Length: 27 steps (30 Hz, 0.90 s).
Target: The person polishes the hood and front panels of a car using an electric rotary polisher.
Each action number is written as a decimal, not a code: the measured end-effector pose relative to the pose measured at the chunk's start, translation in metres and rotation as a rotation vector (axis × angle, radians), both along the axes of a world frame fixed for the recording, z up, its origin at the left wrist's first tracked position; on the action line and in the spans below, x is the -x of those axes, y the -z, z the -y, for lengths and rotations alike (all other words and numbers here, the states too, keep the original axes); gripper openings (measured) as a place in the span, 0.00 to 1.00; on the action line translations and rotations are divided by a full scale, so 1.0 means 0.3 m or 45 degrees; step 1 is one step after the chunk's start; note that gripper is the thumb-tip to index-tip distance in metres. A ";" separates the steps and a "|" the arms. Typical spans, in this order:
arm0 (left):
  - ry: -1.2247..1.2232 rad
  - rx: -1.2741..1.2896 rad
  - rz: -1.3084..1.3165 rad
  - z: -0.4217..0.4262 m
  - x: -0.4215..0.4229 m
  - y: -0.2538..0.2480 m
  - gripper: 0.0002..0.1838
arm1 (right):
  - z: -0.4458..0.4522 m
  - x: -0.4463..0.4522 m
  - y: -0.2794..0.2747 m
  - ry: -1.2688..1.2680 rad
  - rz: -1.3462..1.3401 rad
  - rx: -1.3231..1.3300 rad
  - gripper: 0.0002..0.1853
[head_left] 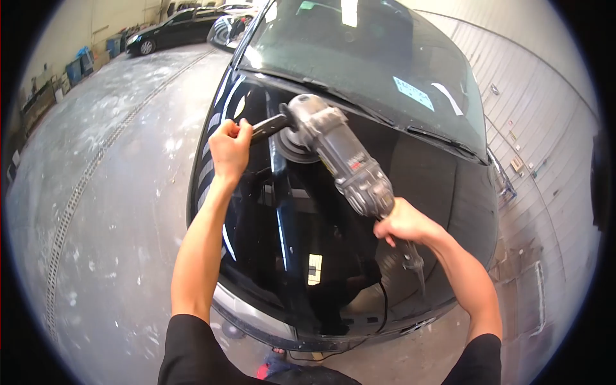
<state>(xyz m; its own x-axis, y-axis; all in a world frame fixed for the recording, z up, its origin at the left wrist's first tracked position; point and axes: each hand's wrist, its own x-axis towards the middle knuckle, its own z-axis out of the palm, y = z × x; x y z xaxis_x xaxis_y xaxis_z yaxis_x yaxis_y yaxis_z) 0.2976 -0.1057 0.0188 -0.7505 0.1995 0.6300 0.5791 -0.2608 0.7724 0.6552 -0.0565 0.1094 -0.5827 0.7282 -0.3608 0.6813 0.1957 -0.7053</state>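
A grey and black power polisher (346, 154) lies across the glossy black car hood (256, 256), its round pad (295, 149) against the upper left part of the hood. My left hand (231, 149) is closed round the black side handle that sticks out from the polisher's head. Wrapped round the rear grip is my right hand (407, 223), low on the right. A dark cord (385, 298) runs down over the hood's front edge.
The windshield (359, 58) and wipers (443, 142) are beyond the hood. Another black car (179, 29) stands at the back left. A drain grate (96, 157) crosses the grey floor. A ribbed wall (539, 96) rises on the right.
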 end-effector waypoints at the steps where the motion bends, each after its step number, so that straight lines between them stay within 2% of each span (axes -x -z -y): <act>1: -0.018 0.002 -0.026 -0.030 0.027 -0.005 0.22 | -0.026 0.023 -0.010 0.009 -0.018 -0.001 0.04; 5: -0.030 0.017 -0.082 -0.107 0.077 -0.031 0.22 | -0.096 0.048 -0.012 -0.018 0.018 0.014 0.07; 13: 0.109 0.040 -0.142 -0.245 -0.131 -0.100 0.23 | -0.147 -0.181 0.015 0.088 -0.055 0.009 0.06; 20: 0.248 0.043 -0.271 -0.502 -0.551 -0.176 0.21 | -0.215 -0.603 0.022 0.285 -0.151 0.016 0.06; 24: 0.329 0.123 -0.288 -0.661 -0.820 -0.208 0.21 | -0.272 -0.857 0.032 0.476 -0.152 0.058 0.04; 27: 0.383 0.251 -0.311 -0.795 -1.045 -0.254 0.21 | -0.307 -1.067 0.035 0.583 -0.270 0.174 0.06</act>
<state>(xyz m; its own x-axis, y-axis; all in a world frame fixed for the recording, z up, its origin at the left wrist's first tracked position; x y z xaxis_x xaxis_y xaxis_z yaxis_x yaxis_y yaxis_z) 0.6110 0.1327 0.0950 -0.4742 0.5205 0.7101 0.6720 -0.3071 0.6738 0.9752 0.0355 0.0990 -0.2863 0.8800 -0.3790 0.5149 -0.1923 -0.8354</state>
